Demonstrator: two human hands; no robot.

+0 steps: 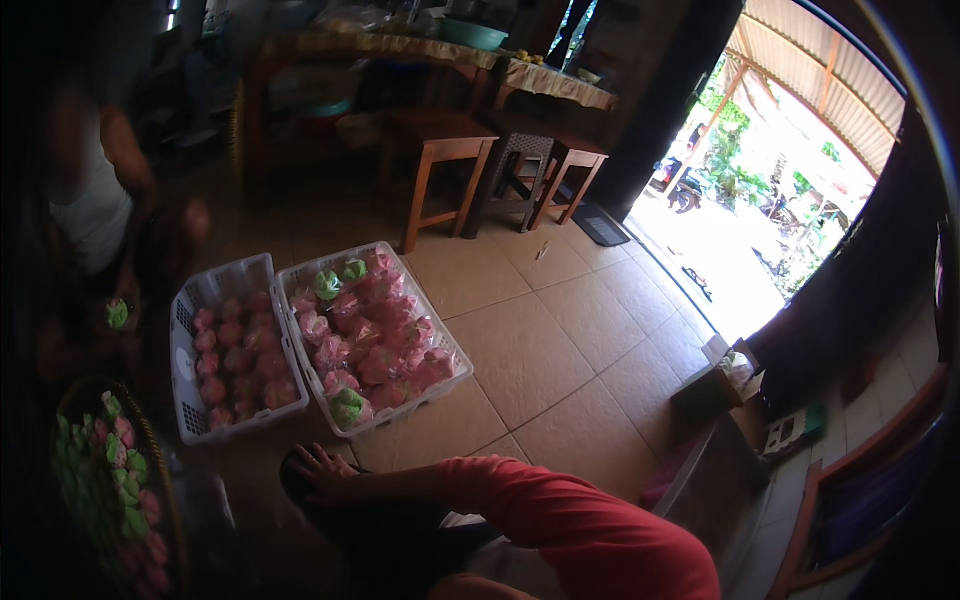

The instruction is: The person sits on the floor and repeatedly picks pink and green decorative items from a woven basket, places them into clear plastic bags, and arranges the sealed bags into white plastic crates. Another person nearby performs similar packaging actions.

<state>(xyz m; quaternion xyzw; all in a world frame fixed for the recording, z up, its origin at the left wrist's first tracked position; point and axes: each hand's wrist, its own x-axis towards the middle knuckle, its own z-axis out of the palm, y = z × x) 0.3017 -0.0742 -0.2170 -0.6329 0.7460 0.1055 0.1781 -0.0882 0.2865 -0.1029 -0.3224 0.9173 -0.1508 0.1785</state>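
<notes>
My right hand (322, 472) reaches across from the lower right, in a red sleeve, and rests on a dark surface that looks like my clothed knee. Its fingers are spread and hold nothing. My left hand is out of sight; a patch of bare skin at the lower edge cannot be told apart. Just beyond my hand lies a white plastic crate (458, 377) heaped with pink bundles (380, 363) in clear plastic, a few of them green. Left of it, a second white crate (240, 428) holds round pink pieces (240, 360) in rows.
At far left a person in a white top holds a green bundle (117, 314). A round basket (165, 460) of green and pink bundles stands at lower left. Wooden stools (450, 150) stand by a table (360, 45). A box (708, 392) sits right, near the open doorway.
</notes>
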